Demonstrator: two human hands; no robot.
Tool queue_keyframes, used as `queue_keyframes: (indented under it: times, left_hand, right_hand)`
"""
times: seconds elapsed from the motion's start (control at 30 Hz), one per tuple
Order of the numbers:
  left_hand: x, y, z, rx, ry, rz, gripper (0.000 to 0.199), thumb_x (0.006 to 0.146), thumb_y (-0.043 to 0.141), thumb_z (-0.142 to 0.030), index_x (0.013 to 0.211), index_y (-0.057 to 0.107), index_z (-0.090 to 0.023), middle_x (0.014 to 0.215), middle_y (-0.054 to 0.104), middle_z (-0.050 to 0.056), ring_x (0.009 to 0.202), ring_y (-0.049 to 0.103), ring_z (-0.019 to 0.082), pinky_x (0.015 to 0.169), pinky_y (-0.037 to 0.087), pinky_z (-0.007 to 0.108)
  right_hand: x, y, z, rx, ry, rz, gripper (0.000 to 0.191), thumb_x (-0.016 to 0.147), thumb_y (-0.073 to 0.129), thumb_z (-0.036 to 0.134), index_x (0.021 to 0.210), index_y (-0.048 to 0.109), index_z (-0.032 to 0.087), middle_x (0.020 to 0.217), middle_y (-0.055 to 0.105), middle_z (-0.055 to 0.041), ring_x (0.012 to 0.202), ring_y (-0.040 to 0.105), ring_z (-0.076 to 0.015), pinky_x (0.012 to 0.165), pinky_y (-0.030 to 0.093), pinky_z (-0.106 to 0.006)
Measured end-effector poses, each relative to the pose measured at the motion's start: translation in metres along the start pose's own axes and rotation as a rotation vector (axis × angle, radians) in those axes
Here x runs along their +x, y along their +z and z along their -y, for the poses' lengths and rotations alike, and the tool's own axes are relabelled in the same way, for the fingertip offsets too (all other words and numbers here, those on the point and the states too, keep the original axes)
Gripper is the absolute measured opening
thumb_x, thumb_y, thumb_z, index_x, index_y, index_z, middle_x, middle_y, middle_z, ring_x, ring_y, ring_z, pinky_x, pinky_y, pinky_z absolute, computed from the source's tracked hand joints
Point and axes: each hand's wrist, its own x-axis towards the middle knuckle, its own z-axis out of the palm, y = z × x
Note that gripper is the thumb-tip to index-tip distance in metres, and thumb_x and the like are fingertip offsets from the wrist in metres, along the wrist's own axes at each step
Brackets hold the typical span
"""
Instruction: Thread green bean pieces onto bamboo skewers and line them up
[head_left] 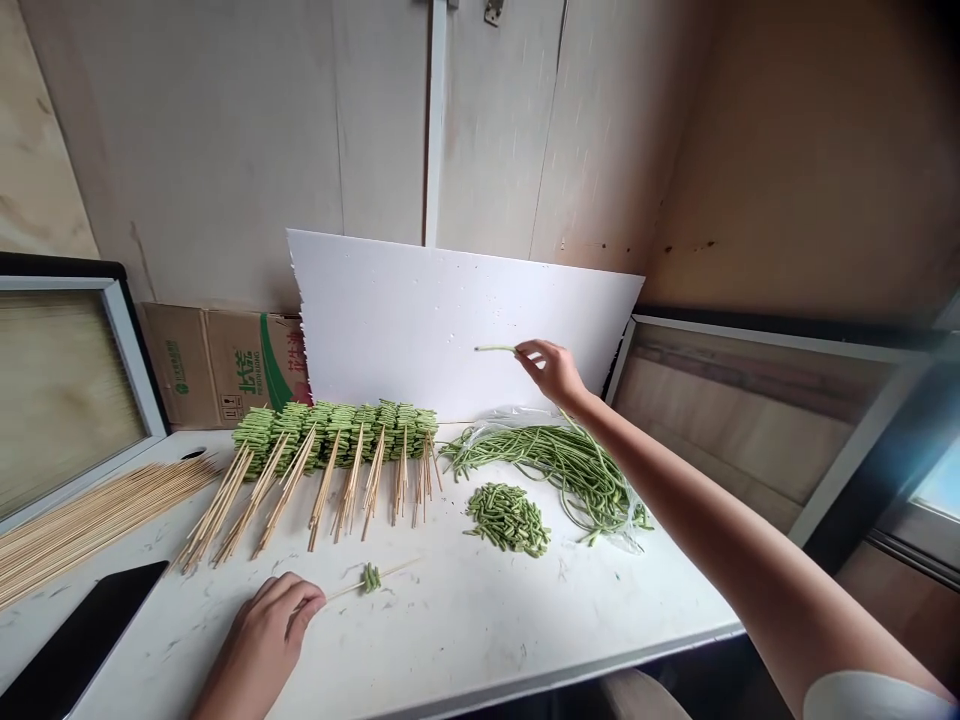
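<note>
Fingers [525, 353] of the right hand [553, 372] pinched 1 long, thin green bean [495, 349], its long axis level and pointing leftward before the white foam board [420, 310]; the left hand [262, 630], below the board, curled around 1 pale bamboo skewer [390, 573].

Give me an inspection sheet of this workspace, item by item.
Surface: white table, scuffed, with green bits.
Job's things: loaded skewers in a row; long green beans on a plastic bag; cut bean pieces in a pile.
Clutter: bare skewers; black panel.
Hands: left hand holds a part-filled skewer; right hand pinches a single bean.
Cables: nothing seen.
Surroundings: white board against the wall; cardboard box.
</note>
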Motion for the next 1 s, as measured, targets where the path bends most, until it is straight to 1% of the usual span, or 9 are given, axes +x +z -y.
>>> queue_keyframes:
  times: [0.13,0.23,0.43,0.57,0.63,0.7,0.83,0.9,1.0]
  left_hand:
    - [-0.001,0.003,0.006,-0.006,-0.055,0.049,0.034,0.099,0.051,-0.04,0.077,0.072,-0.024,0.084,0.072,0.005,0.08,0.067,0.023,0.074,0.052,0.032]
    - [0.0,-0.001,0.01,0.016,-0.096,0.074,0.034,0.098,0.05,-0.04,0.078,0.071,-0.024,0.086,0.072,0.006,0.082,0.067,0.025,0.075,0.051,0.033]
    - [-0.001,-0.015,0.016,0.11,-0.17,0.117,0.032,0.097,0.048,-0.038,0.08,0.071,-0.024,0.09,0.073,0.007,0.088,0.066,0.028,0.077,0.047,0.037]
    - [0.0,-0.017,0.009,0.184,-0.188,0.09,0.027,0.095,0.05,-0.035,0.083,0.072,-0.024,0.094,0.074,0.008,0.093,0.066,0.031,0.077,0.046,0.04]
    - [0.006,-0.023,-0.004,0.179,-0.171,0.007,0.026,0.096,0.051,-0.037,0.094,0.073,-0.023,0.102,0.075,0.009,0.1,0.065,0.032,0.079,0.047,0.042]
    - [0.014,-0.037,-0.026,0.118,-0.127,-0.099,0.03,0.099,0.052,-0.044,0.104,0.071,-0.022,0.109,0.074,0.011,0.105,0.065,0.032,0.087,0.05,0.045]
    - [0.026,-0.074,-0.088,-0.039,-0.069,-0.262,0.039,0.104,0.047,-0.05,0.125,0.065,-0.022,0.128,0.068,0.012,0.123,0.062,0.031,0.106,0.048,0.046]
    - [0.025,-0.084,-0.118,-0.075,-0.071,-0.236,0.049,0.101,0.053,-0.054,0.14,0.057,-0.023,0.14,0.063,0.012,0.131,0.059,0.032,0.11,0.048,0.047]
    - [0.019,-0.078,-0.146,-0.116,-0.089,-0.164,0.071,0.094,0.065,-0.054,0.154,0.042,-0.024,0.149,0.057,0.016,0.133,0.058,0.034,0.109,0.05,0.049]
  right_hand:
    - [0.035,0.011,0.025,0.019,-0.087,-0.044,0.018,0.099,0.059,0.027,0.105,0.073,0.019,0.102,0.076,-0.0093,0.083,0.073,-0.0198,0.08,0.064,-0.037]
    - [0.055,0.011,0.041,0.027,-0.13,-0.087,0.017,0.1,0.057,0.025,0.107,0.072,0.019,0.101,0.075,-0.0086,0.086,0.072,-0.0196,0.081,0.064,-0.037]
    - [0.081,-0.019,0.075,0.056,-0.099,-0.358,0.016,0.102,0.056,0.029,0.11,0.068,0.022,0.104,0.075,-0.0068,0.094,0.072,-0.0193,0.08,0.065,-0.035]
    - [0.087,-0.04,0.107,0.13,-0.068,-0.403,0.02,0.099,0.064,0.038,0.109,0.067,0.021,0.098,0.075,-0.0059,0.092,0.074,-0.0198,0.082,0.065,-0.036]
    - [0.081,-0.043,0.125,0.198,-0.048,-0.387,0.025,0.097,0.067,0.043,0.109,0.067,0.021,0.096,0.075,-0.0063,0.089,0.074,-0.0195,0.079,0.066,-0.033]
    - [0.07,-0.041,0.144,0.285,-0.015,-0.35,0.03,0.095,0.07,0.048,0.107,0.067,0.021,0.092,0.074,-0.0065,0.085,0.075,-0.0187,0.074,0.066,-0.031]
    - [0.04,-0.027,0.187,0.498,0.083,-0.226,0.04,0.089,0.073,0.058,0.102,0.065,0.021,0.085,0.071,-0.0046,0.078,0.074,-0.0174,0.071,0.066,-0.031]
    - [0.026,-0.02,0.21,0.593,0.138,-0.159,0.044,0.089,0.071,0.062,0.104,0.065,0.021,0.086,0.07,-0.0044,0.081,0.074,-0.0177,0.075,0.068,-0.034]
    - [0.009,-0.015,0.24,0.698,0.202,-0.108,0.046,0.089,0.07,0.063,0.106,0.065,0.021,0.09,0.07,-0.0056,0.086,0.074,-0.0188,0.08,0.069,-0.037]
